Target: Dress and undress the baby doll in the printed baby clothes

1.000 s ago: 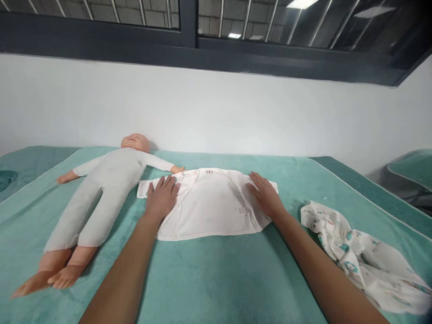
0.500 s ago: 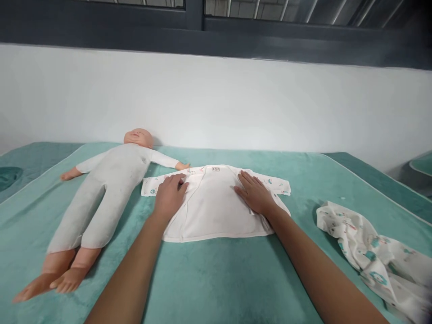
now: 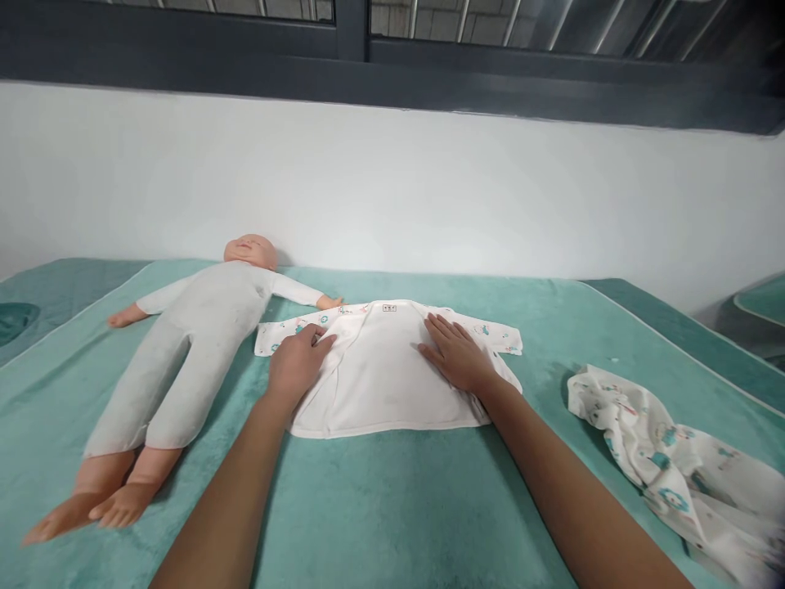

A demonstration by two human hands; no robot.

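Observation:
A white baby shirt (image 3: 392,376) lies spread out on the green cover, its front opened and its patterned sleeves stretched to both sides. My left hand (image 3: 298,364) rests on the shirt's left front panel, fingers slightly bent and thumb apart from them. On the right panel, my right hand (image 3: 457,353) lies flat with its fingers stretched out. To the left a baby doll (image 3: 212,319) lies on its back, arms spread, with a white cloth body. One of its hands touches or nearly touches the shirt's left sleeve.
A crumpled patterned baby garment (image 3: 662,450) lies at the right. Under everything is a green cover (image 3: 392,507) with darker green side edges. Behind stands a white wall (image 3: 392,188), topped by a dark window frame (image 3: 245,57) with bars beyond it.
My left hand has slid slightly left and down along the shirt panel. The right hand keeps its flat pose on the shirt; the view has shifted a little.

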